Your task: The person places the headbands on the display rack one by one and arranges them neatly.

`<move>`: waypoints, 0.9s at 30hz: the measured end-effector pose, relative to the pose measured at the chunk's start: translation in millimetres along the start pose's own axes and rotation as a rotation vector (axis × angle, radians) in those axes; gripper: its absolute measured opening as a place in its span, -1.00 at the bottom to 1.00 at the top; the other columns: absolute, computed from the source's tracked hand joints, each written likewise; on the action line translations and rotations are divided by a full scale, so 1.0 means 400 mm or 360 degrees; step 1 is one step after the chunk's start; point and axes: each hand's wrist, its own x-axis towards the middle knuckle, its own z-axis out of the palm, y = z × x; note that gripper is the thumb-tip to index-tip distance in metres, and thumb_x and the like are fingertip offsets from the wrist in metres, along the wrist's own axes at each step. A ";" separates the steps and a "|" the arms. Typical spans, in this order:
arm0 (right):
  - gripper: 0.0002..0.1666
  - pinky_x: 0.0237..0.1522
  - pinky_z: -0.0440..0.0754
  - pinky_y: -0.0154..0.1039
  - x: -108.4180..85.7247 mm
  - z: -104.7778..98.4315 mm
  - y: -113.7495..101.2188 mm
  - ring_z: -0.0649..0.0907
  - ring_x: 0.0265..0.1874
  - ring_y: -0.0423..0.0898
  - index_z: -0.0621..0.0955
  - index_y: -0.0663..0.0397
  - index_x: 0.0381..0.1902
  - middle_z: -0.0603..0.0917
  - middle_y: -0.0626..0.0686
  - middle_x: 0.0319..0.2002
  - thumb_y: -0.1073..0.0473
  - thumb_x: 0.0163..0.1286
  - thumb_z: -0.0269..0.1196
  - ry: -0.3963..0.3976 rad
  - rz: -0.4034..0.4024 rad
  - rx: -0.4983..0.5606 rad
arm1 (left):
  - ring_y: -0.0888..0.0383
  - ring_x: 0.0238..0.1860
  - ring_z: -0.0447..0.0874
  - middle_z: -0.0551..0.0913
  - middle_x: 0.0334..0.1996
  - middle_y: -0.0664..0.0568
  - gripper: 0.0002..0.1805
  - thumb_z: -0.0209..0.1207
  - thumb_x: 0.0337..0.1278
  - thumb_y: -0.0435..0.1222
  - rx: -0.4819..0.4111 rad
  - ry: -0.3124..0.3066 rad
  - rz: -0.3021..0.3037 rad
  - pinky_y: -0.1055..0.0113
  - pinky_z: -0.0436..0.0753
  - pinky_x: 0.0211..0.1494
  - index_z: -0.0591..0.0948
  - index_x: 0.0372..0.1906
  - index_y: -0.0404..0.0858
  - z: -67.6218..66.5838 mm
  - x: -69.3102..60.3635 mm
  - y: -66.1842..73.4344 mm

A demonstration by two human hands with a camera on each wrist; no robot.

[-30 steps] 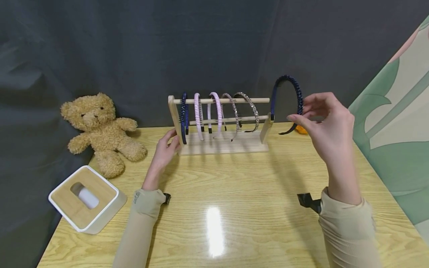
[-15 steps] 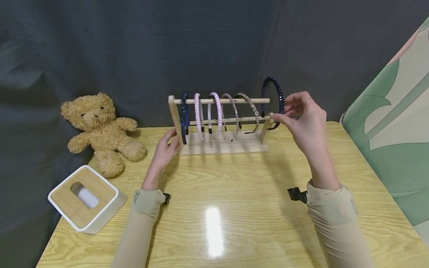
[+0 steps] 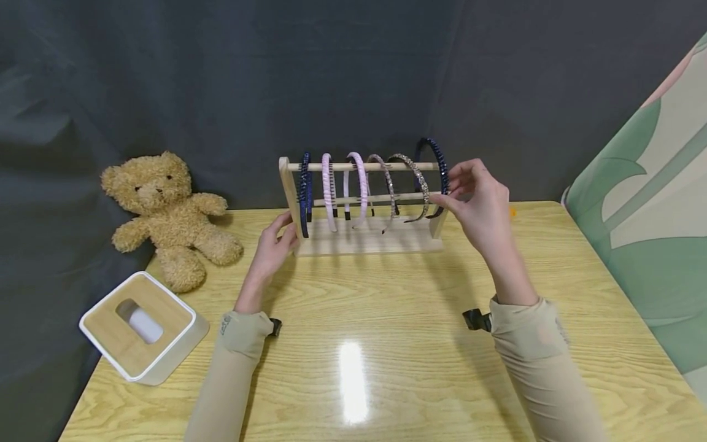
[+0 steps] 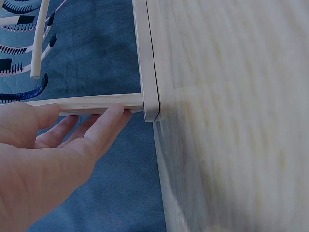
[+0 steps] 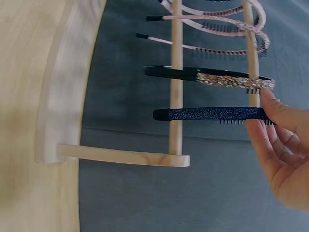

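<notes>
A wooden headband stand (image 3: 370, 244) with two horizontal rods stands at the back of the table. My right hand (image 3: 479, 205) pinches a dark blue headband (image 3: 440, 162) between thumb and fingers at the stand's right end. In the right wrist view this blue headband (image 5: 207, 114) lies across both rods, beside a glittery headband (image 5: 231, 80). My left hand (image 3: 272, 247) holds the stand's left upright; in the left wrist view its fingers (image 4: 104, 130) lie along that upright (image 4: 101, 102). Other headbands on the rods include a pink one (image 3: 328, 190) and another blue one (image 3: 303, 196).
A teddy bear (image 3: 166, 209) sits at the back left against the dark curtain (image 3: 353, 73). In front of it stands a white box with a wooden lid (image 3: 157, 307). A small orange thing (image 3: 513, 212) lies behind the right hand. A patterned panel (image 3: 641, 227) borders the right.
My right hand has moved left and brought the dark blue headband from beyond the stand's right end onto the rods. The left hand stays at the left upright.
</notes>
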 end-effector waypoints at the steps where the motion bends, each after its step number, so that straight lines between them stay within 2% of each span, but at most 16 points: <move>1: -0.49 -0.26 0.53 -0.51 -0.001 0.005 0.003 0.69 -0.28 -0.01 0.59 0.36 0.04 0.70 0.21 -0.19 0.35 0.25 0.61 -0.0005 -0.0004 0.0005 | -0.36 0.39 0.51 0.37 0.48 -0.39 -0.48 -0.12 0.78 -0.33 -0.0002 0.0001 0.0001 0.00 0.59 0.48 0.30 0.63 -0.40 0.000 0.000 0.001; 5: -0.49 -0.25 0.54 -0.47 -0.006 0.020 0.011 0.73 -0.27 0.10 0.59 0.37 0.02 0.71 0.24 -0.19 0.37 0.23 0.61 -0.0027 -0.0022 0.0024 | -0.35 0.38 0.52 0.38 0.48 -0.38 -0.49 -0.13 0.78 -0.34 0.0002 0.0007 -0.0004 0.03 0.60 0.48 0.30 0.63 -0.40 0.000 -0.001 0.002; 11: -0.50 -0.22 0.60 -0.31 -0.008 0.041 0.017 0.74 -0.27 0.15 0.57 0.38 0.02 0.70 0.26 -0.19 0.41 0.23 0.60 -0.0056 -0.0040 0.0035 | -0.36 0.38 0.51 0.37 0.47 -0.38 -0.48 -0.13 0.78 -0.35 -0.0007 0.0013 -0.0013 0.02 0.59 0.49 0.29 0.63 -0.40 -0.005 -0.007 0.001; 20: -0.49 -0.20 0.59 -0.32 -0.012 0.056 0.017 0.74 -0.27 0.14 0.55 0.36 0.06 0.68 0.23 -0.18 0.37 0.27 0.59 -0.0046 -0.0048 0.0067 | -0.37 0.40 0.49 0.34 0.47 -0.39 -0.48 -0.13 0.78 -0.36 -0.0027 0.0018 -0.0020 -0.02 0.57 0.51 0.27 0.63 -0.43 -0.011 -0.014 0.006; 23: -0.45 -0.25 0.58 -0.37 -0.020 0.056 0.018 0.75 -0.26 0.15 0.55 0.35 0.10 0.69 0.23 -0.15 0.35 0.27 0.59 -0.0049 -0.0047 0.0063 | -0.38 0.40 0.48 0.34 0.47 -0.41 -0.48 -0.13 0.77 -0.37 -0.0027 0.0011 -0.0011 -0.03 0.56 0.52 0.27 0.63 -0.44 -0.012 -0.014 0.005; 27: -0.41 -0.33 0.53 -0.57 -0.033 0.051 0.015 0.77 -0.25 0.14 0.55 0.34 0.15 0.70 0.24 -0.08 0.32 0.28 0.59 -0.0066 -0.0039 0.0064 | -0.38 0.41 0.48 0.35 0.47 -0.42 -0.48 -0.12 0.77 -0.38 -0.0006 0.0002 -0.0024 -0.03 0.55 0.52 0.27 0.63 -0.44 -0.017 -0.016 0.002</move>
